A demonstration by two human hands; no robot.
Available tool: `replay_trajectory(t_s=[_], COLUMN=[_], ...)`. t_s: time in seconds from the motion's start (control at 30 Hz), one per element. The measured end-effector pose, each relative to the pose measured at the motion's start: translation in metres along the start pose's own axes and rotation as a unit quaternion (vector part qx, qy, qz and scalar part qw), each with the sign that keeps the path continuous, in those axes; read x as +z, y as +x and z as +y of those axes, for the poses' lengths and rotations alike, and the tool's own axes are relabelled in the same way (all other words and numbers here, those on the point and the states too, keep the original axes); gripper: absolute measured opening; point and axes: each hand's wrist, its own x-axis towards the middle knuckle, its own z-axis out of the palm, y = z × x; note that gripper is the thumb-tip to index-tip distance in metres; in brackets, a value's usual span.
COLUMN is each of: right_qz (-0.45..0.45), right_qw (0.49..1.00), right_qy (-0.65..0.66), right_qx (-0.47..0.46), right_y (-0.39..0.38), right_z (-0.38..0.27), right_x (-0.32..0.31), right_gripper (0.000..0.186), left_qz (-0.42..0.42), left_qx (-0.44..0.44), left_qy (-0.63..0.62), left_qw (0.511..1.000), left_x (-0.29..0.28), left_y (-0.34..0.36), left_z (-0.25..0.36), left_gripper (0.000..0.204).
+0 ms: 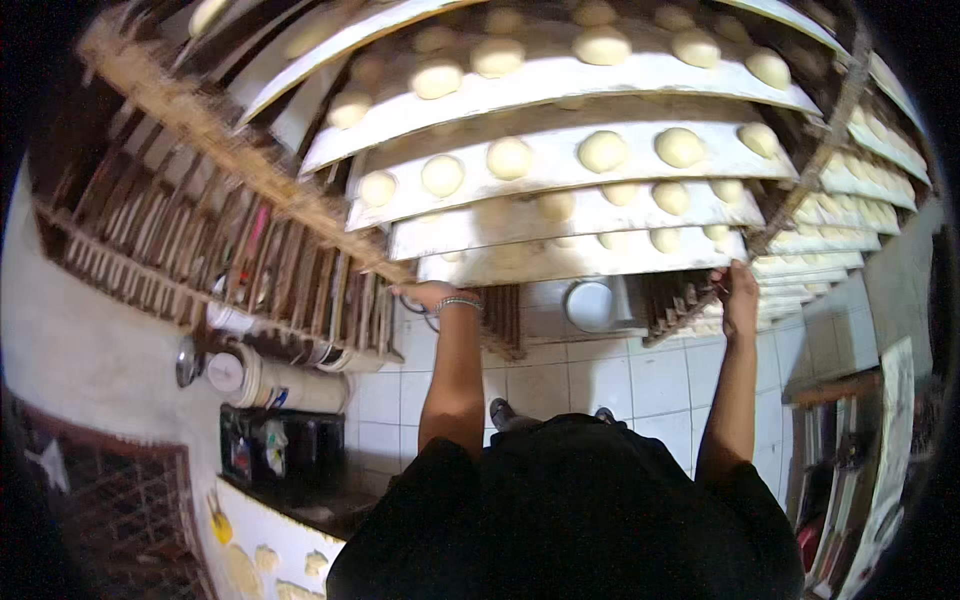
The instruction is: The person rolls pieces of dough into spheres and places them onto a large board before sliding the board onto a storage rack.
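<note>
Several white boards carrying round balls of dough (603, 151) are stacked in tiers on a wooden rack in front of me. My left hand (432, 293) is at the left front corner of the lowest visible board (590, 262), next to the wooden rail (290, 190). At that board's right corner, beside the upright post (815, 170), my right hand (737, 288) has its fingers curled. Both hands appear to grip the board's ends, though their fingertips are partly hidden. Both arms reach forward, and a bracelet circles my left wrist.
More dough-laden boards (845, 213) fill a rack at the right. A slatted wooden rack (180, 245) stands left, above white buckets (290, 380). A round pale container (590, 305) is low beneath the boards. Dough pieces lie on a white table (270, 540) at lower left.
</note>
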Motion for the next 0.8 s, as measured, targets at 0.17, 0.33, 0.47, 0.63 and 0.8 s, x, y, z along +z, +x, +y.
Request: replay_trajectory(t_s=[0.17,0.33,0.47,0.63,0.8], right_qz=[0.001,0.077,0.138,0.153,0.259], right_qw=[0.999,0.993,0.977,0.935,0.911], right_qy=[-0.032,-0.092,-0.028,0.295,0.315], right_qx=[-0.018,0.014,0.159,0.122,0.062], right_y=[-0.005,-0.065,-0.184,-0.334,-0.477], right_z=[-0.006,0.003,0.093,0.217,0.095], right_x=[0.022,0.064,0.132,0.203,0.221], right_gripper=[0.034,0.047,0.059,0.090,0.138], left_qz=[-0.091,-0.298,-0.530,-0.892,-0.952], left_qx=[-0.010,0.055,0.055,0.245,0.180], left_qy=[0.078,0.312,0.456,0.313,0.228], left_qw=[0.993,0.901,0.713,0.216,0.093], left_x=[-0.019,-0.115,-0.163,-0.185,-0.264], left_y=[0.068,0.096,0.010,-0.064,0.015], left_z=[-0.002,-0.052,-0.085,-0.105,-0.213], left_gripper=[0.088,0.061,0.038,0.081,0.049])
